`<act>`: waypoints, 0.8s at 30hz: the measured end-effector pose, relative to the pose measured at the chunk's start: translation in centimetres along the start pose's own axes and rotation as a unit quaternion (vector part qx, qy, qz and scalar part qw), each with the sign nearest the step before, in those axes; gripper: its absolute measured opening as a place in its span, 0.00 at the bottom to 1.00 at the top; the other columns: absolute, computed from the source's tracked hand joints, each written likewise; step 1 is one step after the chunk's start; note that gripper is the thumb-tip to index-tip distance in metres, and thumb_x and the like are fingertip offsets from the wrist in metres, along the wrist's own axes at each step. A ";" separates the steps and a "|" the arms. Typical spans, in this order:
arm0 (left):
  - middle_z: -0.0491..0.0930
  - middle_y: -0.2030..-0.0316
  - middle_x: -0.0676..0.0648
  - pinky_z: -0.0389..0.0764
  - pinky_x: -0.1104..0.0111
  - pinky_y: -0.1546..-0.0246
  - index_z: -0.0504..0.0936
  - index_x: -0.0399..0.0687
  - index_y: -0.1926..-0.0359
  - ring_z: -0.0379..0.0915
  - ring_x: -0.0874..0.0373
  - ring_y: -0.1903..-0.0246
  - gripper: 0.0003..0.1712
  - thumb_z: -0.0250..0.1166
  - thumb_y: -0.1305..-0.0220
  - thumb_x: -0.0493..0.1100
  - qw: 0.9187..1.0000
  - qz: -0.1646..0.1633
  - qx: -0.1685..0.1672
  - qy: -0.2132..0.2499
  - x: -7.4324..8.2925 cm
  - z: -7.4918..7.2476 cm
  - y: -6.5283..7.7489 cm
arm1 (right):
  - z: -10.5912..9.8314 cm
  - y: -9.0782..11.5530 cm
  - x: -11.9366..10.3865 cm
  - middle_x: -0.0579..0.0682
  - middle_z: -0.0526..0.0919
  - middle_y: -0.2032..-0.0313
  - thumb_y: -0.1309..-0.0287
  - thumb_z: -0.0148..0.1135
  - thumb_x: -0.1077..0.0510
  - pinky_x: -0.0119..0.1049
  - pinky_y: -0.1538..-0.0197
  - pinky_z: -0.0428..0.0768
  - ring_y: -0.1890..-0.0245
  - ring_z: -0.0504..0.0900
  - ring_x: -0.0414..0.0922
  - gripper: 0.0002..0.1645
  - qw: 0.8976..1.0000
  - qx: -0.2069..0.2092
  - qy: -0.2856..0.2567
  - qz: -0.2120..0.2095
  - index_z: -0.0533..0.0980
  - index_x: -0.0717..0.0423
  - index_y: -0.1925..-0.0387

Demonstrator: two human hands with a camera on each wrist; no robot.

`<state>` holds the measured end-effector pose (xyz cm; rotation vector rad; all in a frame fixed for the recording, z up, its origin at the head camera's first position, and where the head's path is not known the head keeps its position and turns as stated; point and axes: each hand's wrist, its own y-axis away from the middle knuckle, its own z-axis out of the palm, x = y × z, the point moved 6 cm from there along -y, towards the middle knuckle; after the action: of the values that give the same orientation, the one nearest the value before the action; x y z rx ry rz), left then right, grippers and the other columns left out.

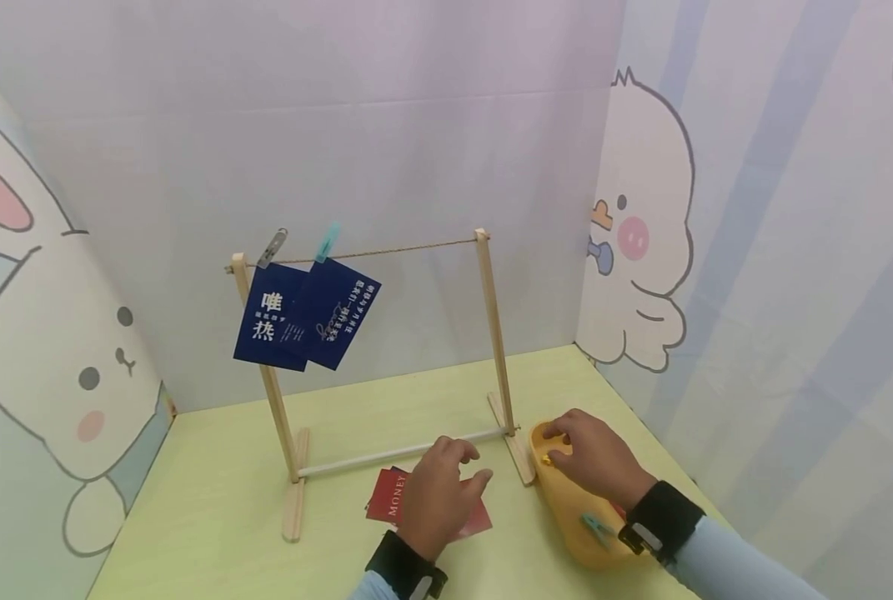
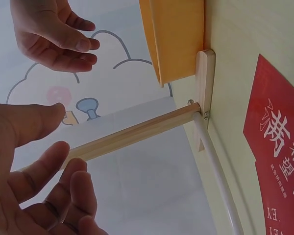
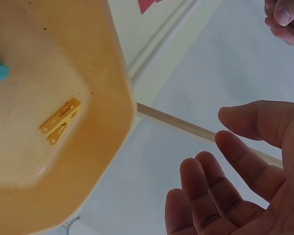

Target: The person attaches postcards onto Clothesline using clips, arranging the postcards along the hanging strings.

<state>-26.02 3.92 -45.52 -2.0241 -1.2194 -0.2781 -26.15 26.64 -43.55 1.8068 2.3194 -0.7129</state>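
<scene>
Above the yellow tub, I have the right hand with thumb and fingers apart, gripping nothing; a yellow peg lies inside. The left hand, equally loose, hovers over red cards. Two blue cards hang from the string. I'd judge the step as fetching a peg; next calls for a careful pinch.

There are two hands, one bin, two hanging blue cards and two clips on one cord.
</scene>
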 end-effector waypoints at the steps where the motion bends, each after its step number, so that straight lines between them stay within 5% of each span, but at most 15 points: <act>1: 0.73 0.67 0.60 0.78 0.68 0.71 0.79 0.59 0.62 0.68 0.67 0.67 0.16 0.70 0.47 0.58 1.000 -0.002 -0.005 -0.002 0.0 0.2 0.1 | 0.2 0.1 0.1 0.46 0.79 0.62 0.53 0.70 0.55 0.41 0.65 0.78 0.65 0.75 0.42 0.13 1.000 -0.002 0.003 0.000 0.81 0.47 0.62; 24: 0.76 0.63 0.57 0.79 0.65 0.65 0.80 0.60 0.57 0.69 0.65 0.65 0.20 0.67 0.46 0.62 0.994 0.037 -0.103 -0.014 1.1 4.4 2.1 | 3.1 2.7 3.6 0.43 0.80 0.69 0.61 0.72 0.56 0.44 0.62 0.78 0.67 0.74 0.40 0.11 0.995 -0.078 0.030 0.062 0.82 0.48 0.70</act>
<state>-24.47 7.15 -49.08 -2.2526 -1.1707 -0.3529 -25.21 28.99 -48.47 1.9057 2.2054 -0.4528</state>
